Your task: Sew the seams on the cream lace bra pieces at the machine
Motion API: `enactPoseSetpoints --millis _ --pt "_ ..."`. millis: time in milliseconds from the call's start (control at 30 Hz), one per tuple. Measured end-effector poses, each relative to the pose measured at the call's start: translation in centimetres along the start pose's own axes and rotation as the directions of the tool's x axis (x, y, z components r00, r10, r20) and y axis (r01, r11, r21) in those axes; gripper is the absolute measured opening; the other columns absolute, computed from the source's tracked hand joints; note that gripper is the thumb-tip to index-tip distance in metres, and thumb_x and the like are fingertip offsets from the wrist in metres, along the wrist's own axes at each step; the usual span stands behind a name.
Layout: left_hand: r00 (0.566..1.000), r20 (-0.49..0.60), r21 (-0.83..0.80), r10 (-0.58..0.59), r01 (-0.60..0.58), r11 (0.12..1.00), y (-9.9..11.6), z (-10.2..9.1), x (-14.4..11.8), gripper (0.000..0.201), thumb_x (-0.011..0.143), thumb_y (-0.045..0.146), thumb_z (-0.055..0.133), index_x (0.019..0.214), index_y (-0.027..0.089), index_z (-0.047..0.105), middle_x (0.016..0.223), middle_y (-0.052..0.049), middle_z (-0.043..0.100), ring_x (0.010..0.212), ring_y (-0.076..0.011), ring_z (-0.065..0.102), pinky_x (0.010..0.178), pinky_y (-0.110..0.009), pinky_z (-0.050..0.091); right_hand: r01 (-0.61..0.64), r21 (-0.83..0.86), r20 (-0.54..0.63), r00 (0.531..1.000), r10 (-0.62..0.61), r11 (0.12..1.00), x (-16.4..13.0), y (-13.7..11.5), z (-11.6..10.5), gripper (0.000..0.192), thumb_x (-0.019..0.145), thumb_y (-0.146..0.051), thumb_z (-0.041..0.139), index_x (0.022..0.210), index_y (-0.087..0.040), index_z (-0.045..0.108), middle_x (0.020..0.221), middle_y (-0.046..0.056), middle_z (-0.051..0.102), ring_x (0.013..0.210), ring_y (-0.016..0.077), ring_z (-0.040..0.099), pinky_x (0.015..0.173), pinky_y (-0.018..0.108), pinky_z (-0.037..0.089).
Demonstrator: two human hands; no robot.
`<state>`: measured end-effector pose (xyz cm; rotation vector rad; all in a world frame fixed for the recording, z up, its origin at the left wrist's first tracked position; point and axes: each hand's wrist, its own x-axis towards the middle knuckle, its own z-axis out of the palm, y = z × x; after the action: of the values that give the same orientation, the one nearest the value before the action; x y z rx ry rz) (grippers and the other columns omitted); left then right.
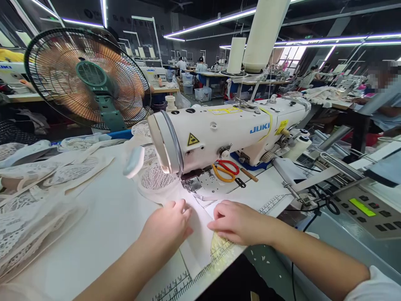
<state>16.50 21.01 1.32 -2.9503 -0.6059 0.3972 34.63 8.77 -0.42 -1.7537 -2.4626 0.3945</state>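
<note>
**Two hands flat on the fabric, feeding it to the needle**

Both hands press a cream fabric piece on the table. Left hand and right hand lie open-palmed, gripping nothing, just short of the JUKI sewing machine's presser foot. Guiding seems underway; next calls for steady, even feeding.

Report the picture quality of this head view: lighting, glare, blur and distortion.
Head view: ceiling light strips glare white; a bright pool falls on the pale fabric between the left hand and right hand, washing out its detail; the fan blades are motion-blurred; wide-angle bending curves the sewing machine and table edge; a face at the right is blurred.
</note>
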Motion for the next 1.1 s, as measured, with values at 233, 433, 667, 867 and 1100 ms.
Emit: enactPoseSetpoints --millis 233,433,667,867,1100 --pt "0.999 -0.019 0.013 -0.034 0.034 0.999 -1.2 0.0 0.3 0.028 0.088 0.023 0.049 0.11 0.016 0.064 0.108 -0.01 0.064 0.088 -0.0263 0.062 0.06 -0.036 0.052 0.031 -0.039 -0.028 0.999 -0.032 0.999 1.5 0.8 0.0 0.02 0.089 -0.025 0.048 0.097 -0.02 0.065 0.085 0.005 0.051 0.081 0.0171 0.043 0.07 0.027 0.035" --pt "0.998 -0.022 0.037 -0.065 0.066 0.997 -2.2 0.3 0.8 0.029 0.09 0.022 0.045 0.112 0.018 0.063 0.115 -0.01 0.063 0.089 -0.0262 0.061 0.059 -0.035 0.049 -0.006 -0.086 0.024 1.0 0.008 0.996 2.7 1.1 -0.7 0.024 0.09 -0.03 0.048 0.106 -0.022 0.064 0.086 0.006 0.055 0.079 0.0183 0.047 0.061 0.027 0.029" --pt "0.996 -0.064 0.074 -0.069 0.074 0.994 -3.3 0.3 1.1 0.029 0.089 0.021 0.043 0.106 0.017 0.066 0.108 -0.011 0.066 0.085 -0.0264 0.062 0.054 -0.033 0.043 -0.082 -0.113 0.124 0.988 0.096 0.99 3.9 0.6 -2.0 0.031 0.091 -0.032 0.044 0.118 -0.026 0.059 0.084 0.005 0.064 0.068 0.0174 0.053 0.05 0.027 0.02" --pt "0.99 -0.12 0.161 -0.072 0.091 0.983 -4.1 0.1 1.1 0.029 0.091 0.019 0.039 0.103 0.017 0.065 0.105 -0.01 0.067 0.085 -0.0254 0.062 0.058 -0.031 0.043 -0.155 -0.165 0.194 0.963 0.186 0.974 5.1 -0.1 -2.8 0.037 0.092 -0.033 0.042 0.127 -0.025 0.052 0.086 0.006 0.069 0.07 0.0203 0.059 0.049 0.026 0.024" --pt "0.958 -0.274 0.212 -0.091 0.152 0.965 -4.7 0.1 0.8 0.035 0.092 0.008 0.032 0.094 0.016 0.066 0.092 -0.006 0.068 0.084 -0.0218 0.061 0.061 -0.029 0.037 -0.215 -0.216 0.227 0.938 0.263 0.953 6.3 -1.0 -3.1 0.042 0.09 -0.034 0.043 0.131 -0.023 0.048 0.075 0.007 0.068 0.066 0.023 0.061 0.049 0.026 0.031"
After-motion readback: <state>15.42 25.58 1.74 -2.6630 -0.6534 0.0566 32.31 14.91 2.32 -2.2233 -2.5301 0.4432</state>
